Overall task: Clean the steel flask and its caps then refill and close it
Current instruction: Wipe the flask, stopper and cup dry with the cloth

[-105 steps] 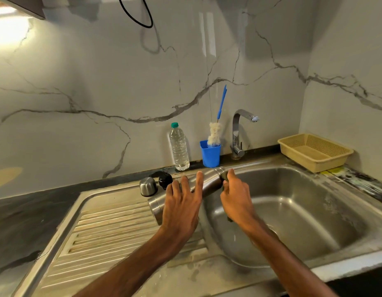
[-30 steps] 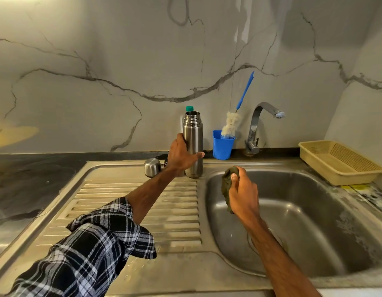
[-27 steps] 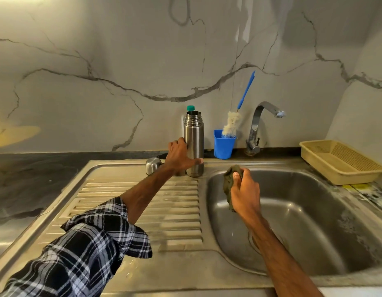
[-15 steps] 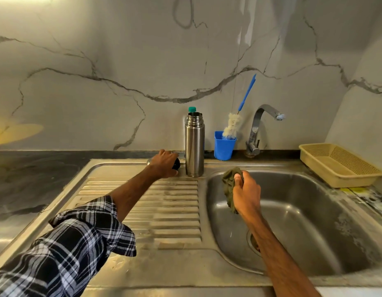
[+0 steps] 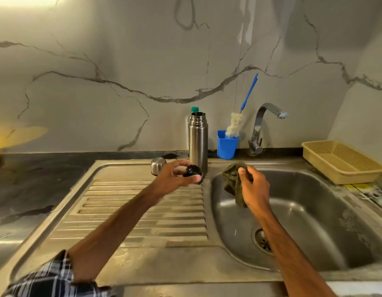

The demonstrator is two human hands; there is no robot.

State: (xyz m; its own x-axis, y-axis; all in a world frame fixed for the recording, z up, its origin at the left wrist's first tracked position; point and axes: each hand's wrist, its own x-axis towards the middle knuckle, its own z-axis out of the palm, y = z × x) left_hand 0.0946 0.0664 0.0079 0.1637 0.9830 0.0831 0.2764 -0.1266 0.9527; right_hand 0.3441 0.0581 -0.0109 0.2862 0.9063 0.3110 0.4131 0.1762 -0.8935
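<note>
Evidently the caps are the step in hand: the flask body is left standing aside while the stopper is held. At the far edge of the draining board [image 5: 143,211] a steel outer cap [image 5: 158,165] is stood, at ten o'clock from the left hand [image 5: 175,175]. The black inner cap [image 5: 192,170] is pinched between that hand's curled fingers and thumb. At one o'clock from the hand the steel flask [image 5: 198,142] is stood upright and uncapped, just beside the rim of the sink basin [image 5: 314,211]. At three o'clock from the left hand a dark green scrub cloth [image 5: 232,181] is gripped by the right hand [image 5: 254,189], fingers closed round it, over the basin.

The next move is judged to call for cap and cloth to be brought together over the basin, the cap being turned so that its threads and underside are reached.

The left hand is blurred, and much of the black cap is hidden by its fingers. The flask's inside cannot be seen. Only the green top of a bottle [image 5: 194,109] behind it is shown. Whether the cloth is soaped cannot be told.
</note>
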